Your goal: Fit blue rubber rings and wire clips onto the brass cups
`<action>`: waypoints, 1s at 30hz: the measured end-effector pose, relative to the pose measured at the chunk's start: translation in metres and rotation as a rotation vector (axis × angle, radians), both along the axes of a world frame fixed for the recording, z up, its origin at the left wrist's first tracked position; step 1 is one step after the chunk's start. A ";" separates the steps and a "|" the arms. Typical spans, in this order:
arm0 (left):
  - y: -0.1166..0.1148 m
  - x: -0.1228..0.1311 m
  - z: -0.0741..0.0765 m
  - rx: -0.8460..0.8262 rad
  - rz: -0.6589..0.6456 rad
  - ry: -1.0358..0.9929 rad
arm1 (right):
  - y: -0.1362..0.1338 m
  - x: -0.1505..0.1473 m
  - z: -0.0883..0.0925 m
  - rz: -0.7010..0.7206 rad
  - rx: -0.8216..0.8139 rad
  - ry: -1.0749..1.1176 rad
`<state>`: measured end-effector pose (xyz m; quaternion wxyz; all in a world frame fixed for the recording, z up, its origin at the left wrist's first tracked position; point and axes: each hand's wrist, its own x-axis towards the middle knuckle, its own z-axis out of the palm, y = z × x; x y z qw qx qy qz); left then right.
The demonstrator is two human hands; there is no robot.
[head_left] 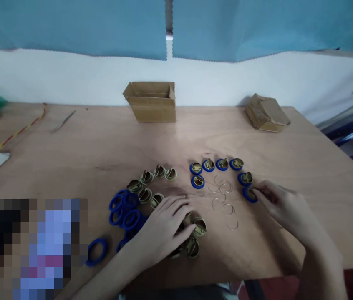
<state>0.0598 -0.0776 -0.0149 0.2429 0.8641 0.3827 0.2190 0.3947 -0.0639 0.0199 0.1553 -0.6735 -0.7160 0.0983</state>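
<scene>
My left hand (164, 227) lies over a pile of brass-coloured round parts (195, 239), fingers curled down onto them. Blue rubber rings (126, 210) are heaped just left of that hand, and one lies apart (97, 251). My right hand (278, 204) pinches a brass part fitted with a blue ring (249, 194) at the end of an arc of several such assembled pieces (215, 164). Thin wire rings (223, 196) lie between my hands. More bare brass parts (153, 181) form an arc above my left hand.
An open cardboard box (151, 102) stands at the back middle of the wooden table (101, 146), a closed small box (267, 113) at the back right. Tweezers (63, 121) and a red-yellow cord (23, 129) lie far left. A blurred patch covers the lower left.
</scene>
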 end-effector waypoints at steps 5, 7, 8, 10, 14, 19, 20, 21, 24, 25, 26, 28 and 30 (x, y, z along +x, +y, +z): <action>0.003 -0.003 0.004 0.016 0.045 -0.030 | -0.004 0.001 -0.010 -0.086 0.090 -0.101; 0.004 -0.004 0.005 0.021 0.071 -0.045 | -0.004 0.001 -0.007 -0.111 0.106 -0.137; 0.005 -0.004 0.005 0.017 0.081 -0.051 | -0.005 -0.001 -0.005 -0.121 0.108 -0.153; 0.005 -0.003 0.005 0.003 0.099 -0.062 | -0.006 -0.007 0.003 -0.121 0.122 -0.162; 0.006 0.000 0.000 -0.017 0.147 -0.063 | -0.004 -0.033 0.017 0.007 0.072 -0.041; 0.006 0.003 -0.004 -0.055 0.145 -0.085 | 0.011 -0.071 0.023 0.363 -0.074 -0.023; 0.006 0.003 -0.004 -0.069 0.148 -0.094 | 0.015 -0.077 0.023 0.430 -0.064 -0.038; 0.006 0.004 -0.004 -0.080 0.155 -0.105 | 0.019 -0.083 0.024 0.486 -0.046 -0.050; 0.006 0.002 0.000 -0.106 0.220 -0.168 | 0.027 -0.097 0.028 0.581 0.013 -0.054; 0.007 0.000 0.002 -0.112 0.256 -0.207 | 0.029 -0.101 0.030 0.591 0.027 -0.048; 0.009 -0.002 0.004 -0.117 0.295 -0.255 | 0.030 -0.104 0.031 0.589 0.044 -0.040; 0.015 -0.012 0.010 -0.116 0.381 -0.386 | 0.031 -0.113 0.032 0.554 0.069 -0.021; 0.024 -0.025 0.016 -0.100 0.470 -0.554 | 0.030 -0.126 0.031 0.553 0.074 -0.011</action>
